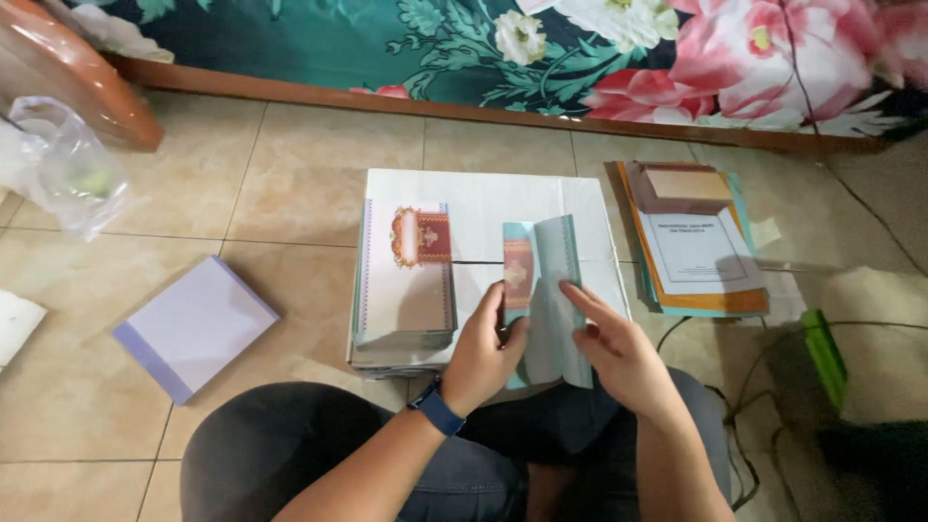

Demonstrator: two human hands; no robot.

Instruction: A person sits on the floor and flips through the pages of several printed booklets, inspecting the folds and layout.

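— Two hands work on one card, yes? Start with the big things, please.

— Biggest is the tiled floor, where the person sits. On it lies a white board, and on the board, to the left, a stack of cards with a red ornament on top. To the right stands a pile of folders, and far left a lilac booklet.

— And the card itself?

— The teal folded card stands half open at the near edge of the board, between both hands. The left hand is closed on its left flap, thumb at the front. The right hand is open, fingers flat against the right flap, it pinches nothing.

— How to do this fold well, in your opinion?

— I think the left hand must keep the flap steady, and the right fingers should press along the crease evenly, edges matched, so the paper does not bend crooked
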